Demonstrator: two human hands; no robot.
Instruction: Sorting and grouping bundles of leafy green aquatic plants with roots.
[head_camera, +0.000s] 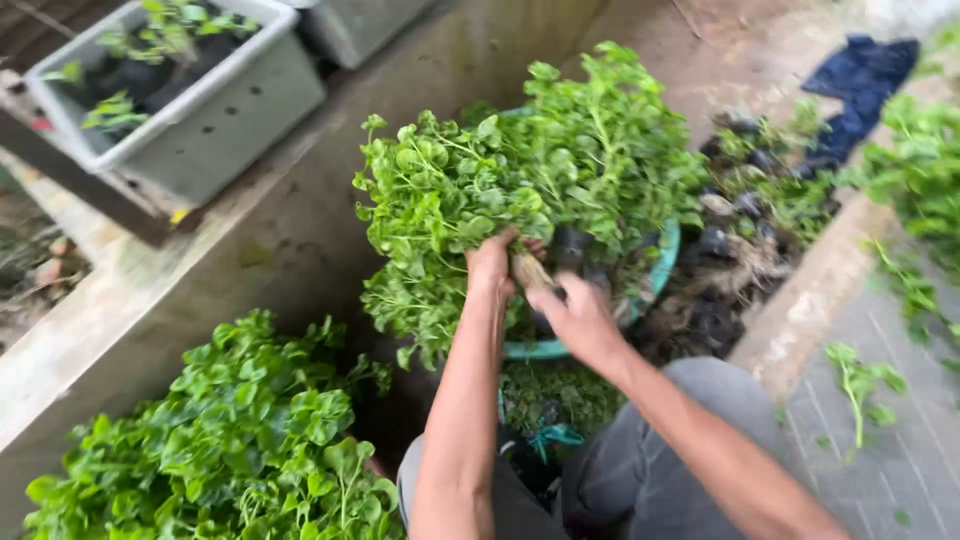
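Head view, looking down: a bare concrete floor (300, 230) slopes across the frame, with a paved grey brick strip (900, 450) at right. Big heap of loose bright-green leafy herb cuttings (230, 440) lies lower left, well apart from the hands. Grey rectangular plastic planter tub (200, 120) with dark soil and a few sprouts sits upper left. Round teal plastic basin (655, 275) is at centre, piled with the same greens; beside it on the right, a dark heap of roots, soil and trimmings (740, 260), and a dark blue crumpled cloth (860, 75) top right. Person squats, grey trousers (650, 450) showing below. The thick bundle of green leafy stems (450, 210) is held over the basin, leaves fanning up and left. Left hand (490, 265) has fingers curled tight round the bundle's gathered stem base. Right hand (575, 315) is closed, fingers pinching the pale brownish root end (528, 270) just beside the left hand. Judgement: bundle is light, soft, floppy, leaves bruise easily; stems likely damp and a bit slippery, so best held at the bunched stem base, not the foliage.
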